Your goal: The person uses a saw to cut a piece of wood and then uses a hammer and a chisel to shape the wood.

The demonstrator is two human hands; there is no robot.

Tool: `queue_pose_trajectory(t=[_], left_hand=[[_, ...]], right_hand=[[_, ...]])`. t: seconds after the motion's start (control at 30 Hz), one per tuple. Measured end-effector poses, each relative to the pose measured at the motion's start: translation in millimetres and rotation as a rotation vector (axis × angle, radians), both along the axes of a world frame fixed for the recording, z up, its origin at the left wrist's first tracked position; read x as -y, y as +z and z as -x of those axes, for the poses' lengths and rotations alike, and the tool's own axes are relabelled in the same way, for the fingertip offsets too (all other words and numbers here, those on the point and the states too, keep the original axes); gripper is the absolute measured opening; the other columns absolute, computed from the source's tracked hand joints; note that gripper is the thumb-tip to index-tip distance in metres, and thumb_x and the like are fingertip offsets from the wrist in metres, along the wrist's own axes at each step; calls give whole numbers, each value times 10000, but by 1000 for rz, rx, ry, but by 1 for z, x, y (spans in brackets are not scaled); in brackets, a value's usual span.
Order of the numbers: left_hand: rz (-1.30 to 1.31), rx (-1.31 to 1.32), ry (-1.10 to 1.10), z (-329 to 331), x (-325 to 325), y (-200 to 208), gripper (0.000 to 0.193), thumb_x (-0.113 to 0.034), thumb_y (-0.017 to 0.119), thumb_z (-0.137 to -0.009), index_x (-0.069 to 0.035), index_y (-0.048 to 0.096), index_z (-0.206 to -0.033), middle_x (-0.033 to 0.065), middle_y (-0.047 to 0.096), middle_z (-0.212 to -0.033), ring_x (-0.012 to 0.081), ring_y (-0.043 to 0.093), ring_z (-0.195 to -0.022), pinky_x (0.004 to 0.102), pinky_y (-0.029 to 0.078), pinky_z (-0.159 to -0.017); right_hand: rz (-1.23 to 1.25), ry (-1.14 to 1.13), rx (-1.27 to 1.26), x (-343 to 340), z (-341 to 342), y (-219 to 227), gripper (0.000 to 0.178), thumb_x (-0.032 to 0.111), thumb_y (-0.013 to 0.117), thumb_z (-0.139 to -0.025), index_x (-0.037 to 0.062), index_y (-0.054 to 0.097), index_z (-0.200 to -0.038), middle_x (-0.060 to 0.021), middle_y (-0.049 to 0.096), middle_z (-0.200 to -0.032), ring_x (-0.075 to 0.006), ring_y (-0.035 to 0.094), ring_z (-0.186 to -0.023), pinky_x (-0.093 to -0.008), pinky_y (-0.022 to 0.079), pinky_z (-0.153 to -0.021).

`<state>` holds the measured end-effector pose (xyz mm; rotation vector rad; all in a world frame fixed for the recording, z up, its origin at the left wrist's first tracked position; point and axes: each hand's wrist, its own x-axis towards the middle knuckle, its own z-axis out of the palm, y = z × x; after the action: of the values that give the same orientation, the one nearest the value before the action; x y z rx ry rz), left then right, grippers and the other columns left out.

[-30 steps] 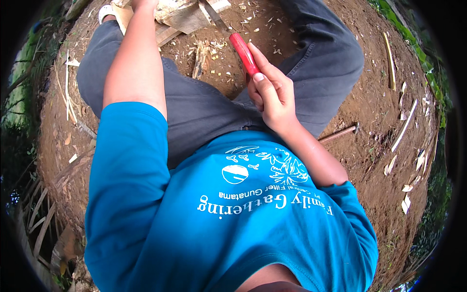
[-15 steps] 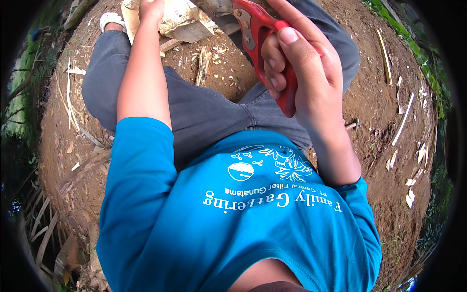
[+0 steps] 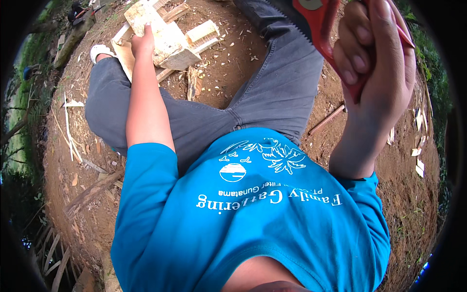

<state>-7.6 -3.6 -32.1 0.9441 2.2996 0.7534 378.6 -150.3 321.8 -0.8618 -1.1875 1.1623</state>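
My right hand (image 3: 377, 53) is wrapped around the red handle of a hand saw (image 3: 318, 27), raised at the upper right. The toothed blade points up and left, over my leg and apart from the wood, and its far end is out of the picture. At the upper left, between my legs, lies a pale, roughly squared wooden block (image 3: 163, 41). My left hand (image 3: 143, 46) grips its near left side, the thumb on top and the other fingers mostly hidden. Other cut wood pieces (image 3: 203, 33) lie beside and under the block.
Wood chips and splinters (image 3: 418, 160) litter the brown soil. A slim wooden stick (image 3: 327, 120) lies right of my leg, partly behind my right forearm. A weathered log piece (image 3: 92, 194) rests at the left. Far off at the upper left, another person (image 3: 77, 13) sits near a log (image 3: 73, 46).
My right hand has swung the saw up and to the right, away from the wood. My left hand stays on the block. More of the block and the ground beyond now shows.
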Motion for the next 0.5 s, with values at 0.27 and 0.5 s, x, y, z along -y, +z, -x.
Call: queue_pose_trajectory(t=[0.27, 0.5], left_hand=[[-175, 375, 54, 69, 3, -34, 848, -574, 697, -930, 199, 586, -1261, 204, 708, -1212, 254, 727, -1032, 362, 589, -869], [45, 383, 87, 55, -7, -26, 864, -581, 685, -939, 157, 533, -1362, 198, 655, -1325, 273, 689, -1117, 390, 543, -949]], right_hand=[[72, -806, 794, 71, -216, -53, 580, 387, 606, -1036, 2, 540, -1465, -29, 669, -827, -47, 551, -678, -207, 438, -587], [857, -970, 1639, 210, -301, -210, 522, 471, 588, -984, 226, 606, -1444, -148, 752, -1068, -305, 727, -954, -424, 554, -884]])
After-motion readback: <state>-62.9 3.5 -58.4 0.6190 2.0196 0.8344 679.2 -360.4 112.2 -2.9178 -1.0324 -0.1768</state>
